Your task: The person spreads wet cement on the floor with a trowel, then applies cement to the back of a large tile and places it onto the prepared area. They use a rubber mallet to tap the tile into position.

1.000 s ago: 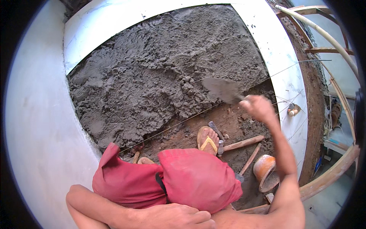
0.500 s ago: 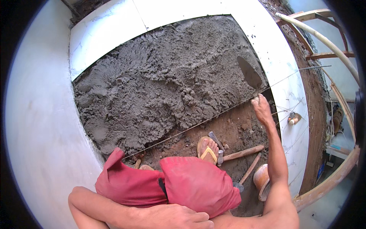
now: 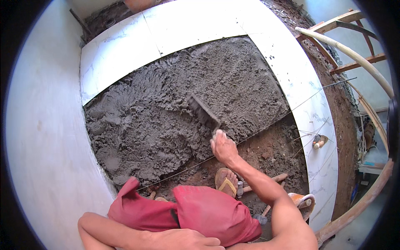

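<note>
My right hand [image 3: 225, 146] is closed round the handle of a trowel [image 3: 203, 110]. The trowel's dark, mortar-smeared blade stands tilted on edge at the middle of a bed of wet grey mortar [image 3: 141, 100]. A thin taut string [image 3: 189, 167] crosses the near side of the bed, just below that hand. At the lower edge my left hand [image 3: 187, 239] lies across my lap by the red shorts [image 3: 212, 210], fingers resting and partly cut off by the frame, holding nothing that shows.
White marbled tiles [image 3: 118, 54] border the mortar at the back and right; a pale wall [image 3: 46, 112] stands left. Near my sandalled foot [image 3: 227, 183] are a hammer [image 3: 240, 189] and an orange container [image 3: 306, 202]. A small tool [image 3: 320, 141] lies on the right tiles, beside curved wooden poles [image 3: 350, 48].
My right hand and the trowel have swung left from the bed's right edge to its middle, the blade turning from flat to edge-on. My left hand stays on my lap. The view has shifted slightly.
</note>
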Tool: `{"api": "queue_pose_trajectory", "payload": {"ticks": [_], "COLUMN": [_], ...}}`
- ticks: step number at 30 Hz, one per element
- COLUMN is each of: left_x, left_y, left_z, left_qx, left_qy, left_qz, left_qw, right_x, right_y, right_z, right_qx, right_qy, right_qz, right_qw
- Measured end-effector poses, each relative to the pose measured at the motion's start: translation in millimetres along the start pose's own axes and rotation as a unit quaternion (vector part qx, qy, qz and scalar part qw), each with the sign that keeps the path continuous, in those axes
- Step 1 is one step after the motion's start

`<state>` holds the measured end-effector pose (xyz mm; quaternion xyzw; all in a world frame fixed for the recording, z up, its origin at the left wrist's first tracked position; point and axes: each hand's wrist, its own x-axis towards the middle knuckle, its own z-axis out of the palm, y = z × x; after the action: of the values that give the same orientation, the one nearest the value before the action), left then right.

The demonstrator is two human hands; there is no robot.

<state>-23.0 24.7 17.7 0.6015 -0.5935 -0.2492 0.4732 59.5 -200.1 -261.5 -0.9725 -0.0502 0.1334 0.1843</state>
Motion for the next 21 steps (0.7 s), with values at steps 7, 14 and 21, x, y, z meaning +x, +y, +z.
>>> {"api": "queue_pose_trajectory", "payload": {"ticks": [7, 14, 21], "left_x": [8.9, -6.7, -16.4], "left_y": [-9.3, 4.2, 5.4], "left_z": [-0.3, 4.1, -0.4], "left_qx": [-0.062, -0.045, -0.028], "left_qy": [-0.001, 0.032, 0.042], "left_qz": [0.046, -0.012, -0.022], "left_qw": [0.997, 0.998, 0.998], "right_x": [80.3, 242.0, 241.4], "right_y": [39.5, -17.0, -89.6], "right_z": [-79.3, -153.3, -126.0], "right_qx": [-0.089, -0.235, -0.203], "right_qy": [0.040, 0.043, -0.015], "right_qz": [-0.007, 0.027, -0.021], "right_qw": [0.995, 0.971, 0.979]}}
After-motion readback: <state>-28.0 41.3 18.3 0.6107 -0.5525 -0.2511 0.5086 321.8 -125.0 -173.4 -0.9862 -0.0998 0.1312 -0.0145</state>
